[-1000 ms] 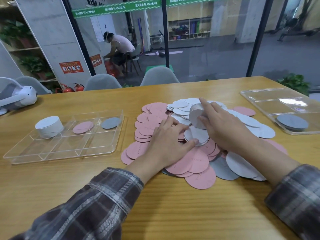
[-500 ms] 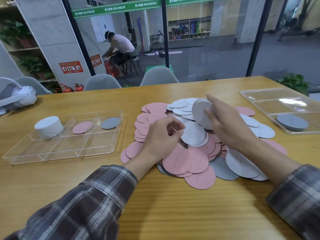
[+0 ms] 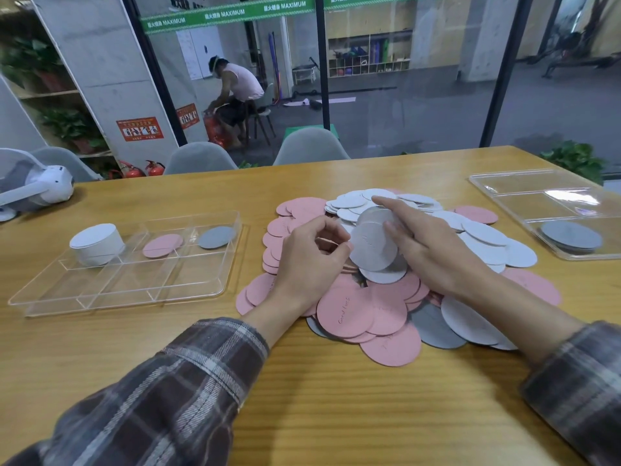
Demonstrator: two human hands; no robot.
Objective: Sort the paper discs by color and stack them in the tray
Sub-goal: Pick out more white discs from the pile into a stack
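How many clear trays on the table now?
2. Left tray, beside the disc pile, holds a white stack, pink disc and grey disc; right tray, far right, holds grey discs.

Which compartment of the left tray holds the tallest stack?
The far-left one: its white stack stands tall; the pink disc and grey disc lie flat.

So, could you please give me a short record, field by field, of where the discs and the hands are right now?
Left tray: tall white stack, pink discs and grey disc, each in its own compartment.
Right tray: grey stack only.
Table pile: pink, white and grey discs mixed, unsorted.
Right hand: grips a bundle of white discs on edge above the pile.
Left hand: fingers curled at the bundle's edge; whether it pinches a disc cannot be told.
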